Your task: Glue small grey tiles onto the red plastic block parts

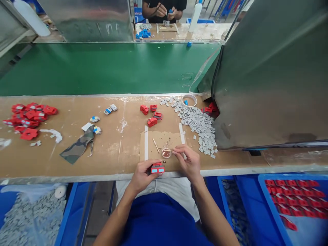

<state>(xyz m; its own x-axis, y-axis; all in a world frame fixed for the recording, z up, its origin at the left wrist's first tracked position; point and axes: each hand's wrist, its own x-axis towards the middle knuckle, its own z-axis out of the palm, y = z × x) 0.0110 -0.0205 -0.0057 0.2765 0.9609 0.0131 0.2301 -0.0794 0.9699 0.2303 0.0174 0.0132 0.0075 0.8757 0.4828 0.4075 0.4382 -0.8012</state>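
Between the thumb and fingers of my left hand (142,175) is a red toy car body (157,168) with two light-blue panels facing me, held at the table's front edge. My right hand (188,161) pinches a thin stick (169,150), whose tip is over a small round dish (166,153) of reddish-brown liquid. The dish sits on a cardboard piece (170,136) with white tape strips at its sides. Another short stick (156,145) lies left of the dish. Several red car bodies (152,121) stand beyond the cardboard.
Many grey tiles (198,124) and a tape roll (189,100) lie right of centre. Red parts (30,118) and a camouflage cloth (78,145) are at left. A metal panel (271,78) rises at right; a blue tray (278,218) holds red parts. A person (164,10) works opposite.
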